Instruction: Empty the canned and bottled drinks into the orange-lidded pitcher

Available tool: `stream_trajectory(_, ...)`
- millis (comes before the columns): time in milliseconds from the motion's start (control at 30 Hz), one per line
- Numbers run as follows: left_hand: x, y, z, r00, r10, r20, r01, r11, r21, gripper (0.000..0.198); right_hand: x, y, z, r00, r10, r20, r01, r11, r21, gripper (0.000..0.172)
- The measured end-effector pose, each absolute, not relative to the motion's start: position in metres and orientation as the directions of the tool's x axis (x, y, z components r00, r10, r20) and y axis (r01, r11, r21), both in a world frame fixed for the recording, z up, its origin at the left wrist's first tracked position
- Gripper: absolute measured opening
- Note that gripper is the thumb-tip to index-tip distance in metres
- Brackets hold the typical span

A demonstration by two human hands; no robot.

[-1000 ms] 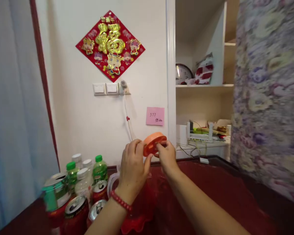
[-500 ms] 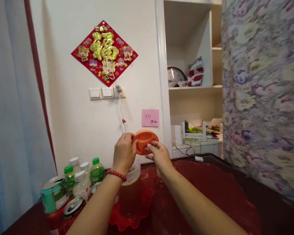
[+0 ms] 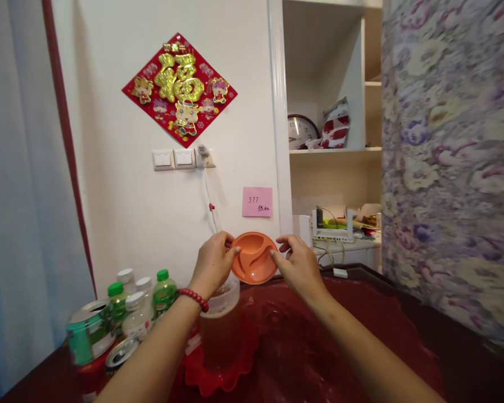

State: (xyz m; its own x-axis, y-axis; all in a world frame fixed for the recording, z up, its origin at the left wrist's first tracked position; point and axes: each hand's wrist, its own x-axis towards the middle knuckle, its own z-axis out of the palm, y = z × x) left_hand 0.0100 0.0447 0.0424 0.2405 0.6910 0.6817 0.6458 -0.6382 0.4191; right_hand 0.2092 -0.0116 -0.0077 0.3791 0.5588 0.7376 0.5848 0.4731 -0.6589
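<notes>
A round orange lid (image 3: 256, 271) with a curved ridge across its face is raised in front of me, its face tilted toward me. My left hand (image 3: 215, 260) pinches its left edge, thumb in front and fingers behind; a red bead bracelet (image 3: 195, 299) circles that wrist. At the right edge, my right hand (image 3: 300, 263) has its thumb on the lid's face and its curved fingertips at the rim. Below and slightly left stands a clear pitcher (image 3: 220, 319) of brownish liquid, its top uncovered. It rests on a red wavy-edged tray (image 3: 218, 383), partly hidden by my left forearm.
At the left stand several bottles, one a green-capped bottle (image 3: 164, 291), beside a green can (image 3: 90, 330) and an opened dark-rimmed can (image 3: 121, 352). A dark red table (image 3: 340, 336) extends right toward a floral curtain (image 3: 449, 168). A white router (image 3: 334, 232) sits on the shelf behind.
The lid has moved slightly down and right and turned, showing more of its face. My right hand has shifted from the ridge to the right edge.
</notes>
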Motion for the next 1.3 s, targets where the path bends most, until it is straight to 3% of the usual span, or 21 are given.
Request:
stream_trajectory(233,0.004,0.051,0.036,0.266,0.769,0.581,0.621,-0.598,0.507,0.008,0.208,-0.002,-0.019,0.309,0.658,0.687,0.619,0.409,-0.67,0.01)
stream_trajectory(467,0.0,0.058,0.032,0.297,0.774,0.558,0.599,-0.607,0.523,0.01,0.209,-0.001,-0.016,0.318,0.747,0.584,0.557,0.351,-0.753,0.016)
stream_trajectory(533,0.001,0.053,0.032,0.297,0.708,0.64,0.628,-0.65,0.428,0.016,0.209,-0.001,-0.015,0.341,0.759,0.554,0.521,0.339,-0.784,0.017)
stream_trajectory(633,0.006,0.039,0.032,0.326,0.481,0.814,0.689,-0.711,0.145,0.027,0.208,-0.001,-0.015,0.373,0.761,0.531,0.477,0.334,-0.813,0.016)
stream_trajectory(733,0.015,0.022,0.029,0.472,0.399,0.786,0.711,-0.699,-0.071,0.018,0.204,-0.002,-0.014,0.385,0.75,0.538,0.448,0.358,-0.819,0.015)
stream_trajectory(900,0.029,0.011,0.023,0.563,0.438,0.7,0.756,-0.615,-0.224,0.007,0.191,-0.004,-0.011,0.378,0.718,0.584,0.391,0.448,-0.804,0.017)
stream_trajectory(1000,0.023,0.017,0.032,0.583,0.424,0.693,0.754,-0.6,-0.267,0.008,0.188,-0.007,-0.006,0.353,0.709,0.611,0.351,0.505,-0.789,0.031)
stream_trajectory(1067,0.01,0.026,0.044,0.591,0.44,0.677,0.744,-0.622,-0.245,0.01,0.191,-0.017,-0.004,0.336,0.701,0.63,0.337,0.535,-0.775,0.043)
stream_trajectory(1133,-0.01,0.036,0.057,0.593,0.515,0.619,0.731,-0.666,-0.146,0.014,0.197,-0.033,-0.008,0.326,0.688,0.648,0.34,0.554,-0.76,0.048)
stream_trajectory(1233,-0.042,0.052,0.07,0.582,0.682,0.443,0.74,-0.67,0.057,0.021,0.209,-0.067,-0.032,0.297,0.682,0.668,0.36,0.568,-0.74,0.034)
stream_trajectory(1300,-0.055,0.058,0.072,0.571,0.731,0.373,0.769,-0.636,0.069,0.024,0.215,-0.088,-0.059,0.203,0.691,0.694,0.443,0.567,-0.694,0.023)
